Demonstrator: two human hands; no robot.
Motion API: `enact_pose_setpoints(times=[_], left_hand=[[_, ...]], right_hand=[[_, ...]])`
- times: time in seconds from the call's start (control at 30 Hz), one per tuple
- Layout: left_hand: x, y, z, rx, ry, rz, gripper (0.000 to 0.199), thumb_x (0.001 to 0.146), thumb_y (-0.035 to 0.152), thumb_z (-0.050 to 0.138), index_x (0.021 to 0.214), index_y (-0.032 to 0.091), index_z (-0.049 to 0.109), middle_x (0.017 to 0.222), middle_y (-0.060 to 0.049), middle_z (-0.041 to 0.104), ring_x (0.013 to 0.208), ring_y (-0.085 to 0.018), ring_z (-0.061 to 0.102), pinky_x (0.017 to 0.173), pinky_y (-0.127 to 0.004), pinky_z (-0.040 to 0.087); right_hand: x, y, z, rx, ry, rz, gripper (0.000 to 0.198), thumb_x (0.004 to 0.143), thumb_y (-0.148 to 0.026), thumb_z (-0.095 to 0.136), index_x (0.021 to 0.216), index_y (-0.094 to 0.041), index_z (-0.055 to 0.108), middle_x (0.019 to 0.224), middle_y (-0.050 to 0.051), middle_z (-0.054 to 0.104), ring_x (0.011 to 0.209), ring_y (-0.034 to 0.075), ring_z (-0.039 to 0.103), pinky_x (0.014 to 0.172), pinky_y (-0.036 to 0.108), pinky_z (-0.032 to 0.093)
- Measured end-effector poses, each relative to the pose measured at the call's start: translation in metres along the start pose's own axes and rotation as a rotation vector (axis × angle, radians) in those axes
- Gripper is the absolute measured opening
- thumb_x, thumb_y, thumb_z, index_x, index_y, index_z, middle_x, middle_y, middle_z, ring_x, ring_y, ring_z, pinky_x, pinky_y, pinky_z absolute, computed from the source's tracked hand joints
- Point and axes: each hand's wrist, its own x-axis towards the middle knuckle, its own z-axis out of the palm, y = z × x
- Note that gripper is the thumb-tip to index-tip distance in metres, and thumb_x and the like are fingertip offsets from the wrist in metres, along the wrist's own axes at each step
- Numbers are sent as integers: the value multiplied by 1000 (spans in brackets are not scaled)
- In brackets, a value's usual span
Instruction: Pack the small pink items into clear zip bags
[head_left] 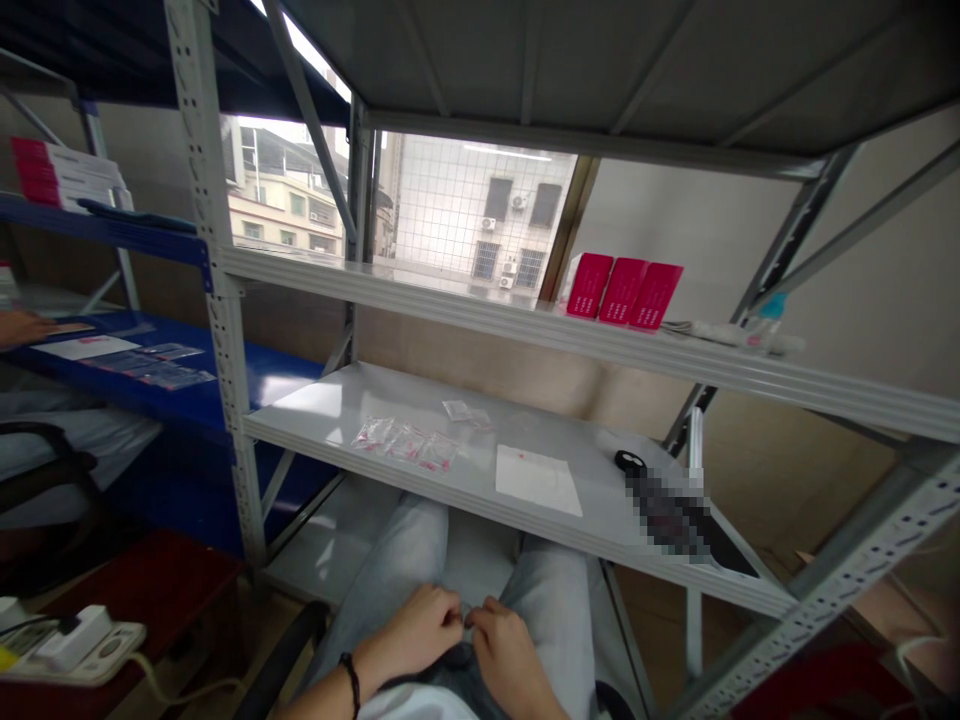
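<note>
My left hand (421,628), with a dark band on the wrist, is low over my lap with its fingers curled. Close beside it, my right hand (504,640) has its fingers bent inward too. The fingertips nearly meet, and whatever may be between them is hidden or too small to make out. Ahead, on the grey shelf (300,410), lie several small clear plastic bags (405,443) with pinkish bits in them. Two more clear packets (466,413) rest behind those. A white sheet of paper (536,478) with a small red mark is to their right.
A black roundish object (630,461) lies beside a blurred-out patch at the right. Red boxes (626,291) stand on the upper shelf (450,300). A metal post (206,250) separates a blue bench where another person's hand (26,327) shows. A power strip (82,645) sits lower left.
</note>
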Motion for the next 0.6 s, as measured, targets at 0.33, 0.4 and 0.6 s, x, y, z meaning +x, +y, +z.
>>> enact_pose_setpoints(times=[0.33,0.4,0.6], left_hand=[[-7,17,-17,-58,49,165,27,94,21,38,79,20,60,84,-4,67,80,-17,60,73,-26,40],[-6,17,-16,-128,74,167,29,95,23,38,78,20,61,83,-4,67,79,-17,59,73,-26,40],[-18,17,-11,-746,-284,-40,36,91,43,52,73,17,70,68,-2,66,64,-16,59,60,-25,42]], right_hand=[[1,-10,3,-135,-21,80,25,82,-10,49,82,-21,71,89,5,69,80,17,67,68,21,41],[1,-8,-2,-115,-24,115,29,80,-8,49,91,-21,73,85,5,70,79,18,67,69,22,41],[7,-9,-34,229,145,248,34,80,-21,58,111,-16,72,66,3,67,63,18,62,60,25,43]])
